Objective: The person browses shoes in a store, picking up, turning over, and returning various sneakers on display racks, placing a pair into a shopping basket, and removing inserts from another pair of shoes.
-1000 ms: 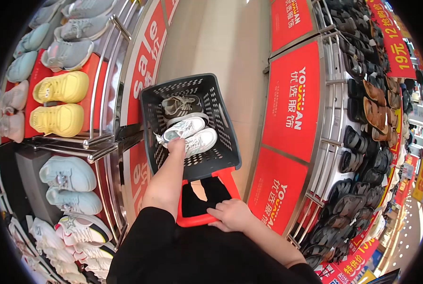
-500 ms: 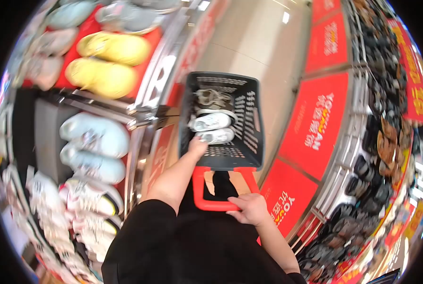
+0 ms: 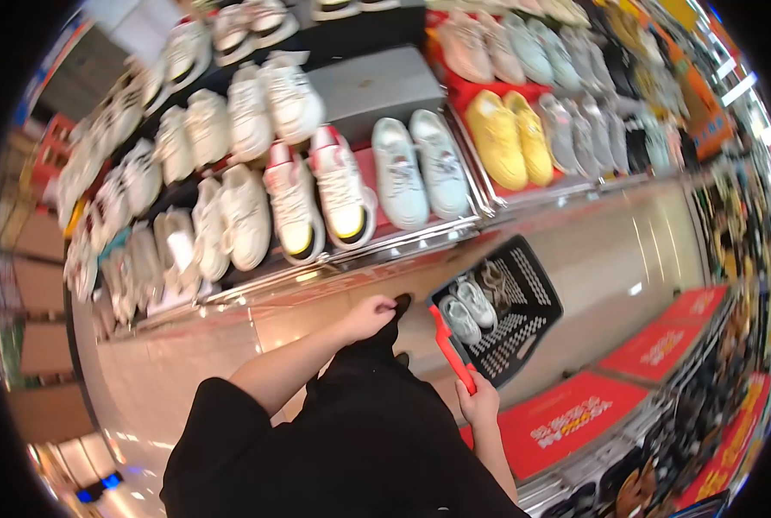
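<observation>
My right hand [image 3: 478,399] is wrapped round the red handle [image 3: 450,350] of a dark grey shopping basket [image 3: 536,298]. In the basket lie a pair of white shoes [image 3: 469,311] and a darker brownish pair [image 3: 495,283]. To the left of the basket, my left hand [image 3: 371,317] hangs over the floor in front of the shoe shelf, its fingers curled together, with nothing visible in it. Nearest above it on the shelf stand white shoes with red and yellow parts [image 3: 342,194].
Light blue shoes [image 3: 420,168] and yellow shoes [image 3: 508,138] stand on the long shelf ahead, beside several white pairs. Red sign panels [image 3: 575,419] line a rack of dark shoes at the lower right. Tiled floor [image 3: 618,250] runs between them.
The view has swung left to face the shelf of light shoes. My left hand has come out of the basket, leaving the white shoes inside. My right hand has kept hold of the handle.
</observation>
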The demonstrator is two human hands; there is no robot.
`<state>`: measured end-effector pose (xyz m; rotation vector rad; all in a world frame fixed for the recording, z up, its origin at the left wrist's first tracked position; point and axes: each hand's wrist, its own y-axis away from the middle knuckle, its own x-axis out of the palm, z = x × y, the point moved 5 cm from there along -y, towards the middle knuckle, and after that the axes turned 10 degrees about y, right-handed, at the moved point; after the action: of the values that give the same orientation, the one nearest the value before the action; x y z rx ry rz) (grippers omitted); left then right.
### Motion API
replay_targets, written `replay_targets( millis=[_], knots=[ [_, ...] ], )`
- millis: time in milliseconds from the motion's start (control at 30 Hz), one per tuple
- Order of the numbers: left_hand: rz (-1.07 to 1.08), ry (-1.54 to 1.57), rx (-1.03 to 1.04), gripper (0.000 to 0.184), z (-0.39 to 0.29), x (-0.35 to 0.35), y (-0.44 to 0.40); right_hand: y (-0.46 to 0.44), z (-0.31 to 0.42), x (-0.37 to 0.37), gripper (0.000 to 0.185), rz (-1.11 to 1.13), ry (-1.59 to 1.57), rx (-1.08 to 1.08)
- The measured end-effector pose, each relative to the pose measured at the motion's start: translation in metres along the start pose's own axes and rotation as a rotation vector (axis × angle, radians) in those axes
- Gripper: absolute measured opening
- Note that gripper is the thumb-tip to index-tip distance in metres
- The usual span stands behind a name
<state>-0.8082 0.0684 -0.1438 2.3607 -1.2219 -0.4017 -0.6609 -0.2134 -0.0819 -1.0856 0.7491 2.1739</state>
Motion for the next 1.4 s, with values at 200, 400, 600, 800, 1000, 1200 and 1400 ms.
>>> replay_targets(
  millis=[200,400,600,800,1000,1200,1400],
  knots=[
    [-0.342,0.225,-0.240,0.033,0.083,-0.058,0.149,-0.022,0.024,0.011,0.029,0.036,0.169,-0.282],
    [-0.508,0.456,-0.164,0.033,0.104,-0.062,0.206,-0.046,0.047,0.029,0.031,0.186,0.230,-0.246],
    [-0.537,0.394,-0.018,0.033,0.129,-0.089,0.212,-0.055,0.058,0.035,0.027,0.240,0.373,-0.207],
    [-0.537,0.310,0.024,0.035,0.121,-0.140,0.236,-0.052,0.089,0.042,0.028,0.249,0.478,-0.103],
    [-0.426,0.226,0.031,0.037,0.145,-0.226,0.263,-0.037,0.109,0.068,0.026,0.231,0.642,0.027],
    [-0.304,0.232,-0.039,0.038,0.157,-0.310,0.282,-0.003,0.167,0.090,0.027,0.281,0.729,0.224],
    [-0.257,0.247,0.013,0.037,0.157,-0.348,0.273,0.035,0.193,0.111,0.032,0.390,0.819,0.321]
  ],
)
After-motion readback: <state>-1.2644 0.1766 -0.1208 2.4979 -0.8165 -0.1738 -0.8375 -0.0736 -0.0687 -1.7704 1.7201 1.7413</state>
